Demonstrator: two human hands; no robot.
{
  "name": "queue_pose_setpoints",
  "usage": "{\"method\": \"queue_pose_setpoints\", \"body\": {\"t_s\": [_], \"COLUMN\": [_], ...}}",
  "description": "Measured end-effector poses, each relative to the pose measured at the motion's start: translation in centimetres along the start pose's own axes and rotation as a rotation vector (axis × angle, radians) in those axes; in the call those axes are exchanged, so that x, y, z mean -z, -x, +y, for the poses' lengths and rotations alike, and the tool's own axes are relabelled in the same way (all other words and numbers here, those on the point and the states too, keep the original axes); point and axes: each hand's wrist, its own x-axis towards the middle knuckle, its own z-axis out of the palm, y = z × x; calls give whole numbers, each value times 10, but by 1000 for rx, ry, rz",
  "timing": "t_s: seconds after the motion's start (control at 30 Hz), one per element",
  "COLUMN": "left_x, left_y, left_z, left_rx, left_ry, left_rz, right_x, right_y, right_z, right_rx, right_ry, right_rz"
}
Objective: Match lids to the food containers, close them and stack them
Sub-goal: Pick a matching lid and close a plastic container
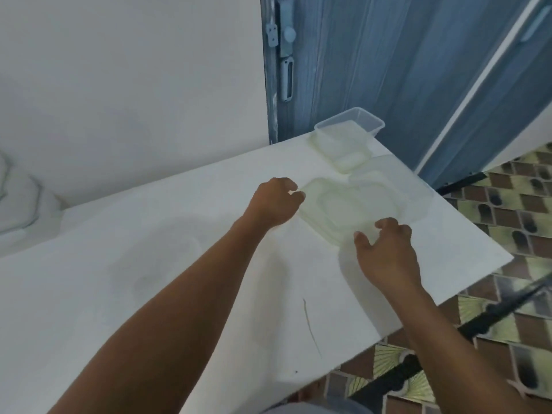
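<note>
Floor: the patterned tile floor [507, 222] is showing along the lower right and right edge of the frame. A black bar [418, 363] is running diagonally across it below the table's edge.
Table: the white table [149, 264] is filling the lower and middle left of the frame, one corner pointing toward the right edge.
Right hand: the right hand [385, 255] is reaching in from the lower right and arching over the near right corner of the near lid, thumb apart from the curled fingers. Because of blur, it cannot be told whether they are closing on the plastic or only hovering over it.
Left hand: the left hand [276, 201] is reaching in from the lower left, its curled fingers meeting the near lid's left corner. Whether they are pinching that corner or only touching it cannot be told.
Near lid: the translucent rectangular near lid [343, 204] is lying flat on the table just right of centre, between the two hands. Whether a container is sitting under it cannot be told.
Second lid: a second lid [400, 186] is lying just beside it on the right, toward the table's edge. Whether the two are touching or overlapping is unclear.
Small lid: a small lid [349, 161] is lying just beyond both, against the open container.
Open container: the clear open container [349, 127] is sitting uncovered at the table's far corner, upper right of centre.
Door: a blue door [388, 70] is standing behind it, upper right.
Wall: a white wall [134, 70] is filling the upper left.
</note>
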Motion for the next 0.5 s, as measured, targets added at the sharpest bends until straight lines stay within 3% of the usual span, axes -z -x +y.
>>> {"method": "queue_pose_setpoints", "body": {"t_s": [0.13, 0.27, 0.43, 0.5], "left_x": [-27, -38, -25, -12], "left_y": [-17, -25, -26, -20], "left_z": [14, 14, -5, -11], "left_rx": [28, 44, 107, 147], "left_ry": [-168, -226, 166, 330], "left_rz": [-112, -100, 123, 194], "right_x": [0, 1, -1, -6], "right_y": [-1, -3, -6, -6], "right_z": [5, 4, 5, -1], "right_rx": [-20, -39, -57, -91], "right_ry": [-31, -136, -278, -454], "right_rz": [-97, -112, -66, -37]}}
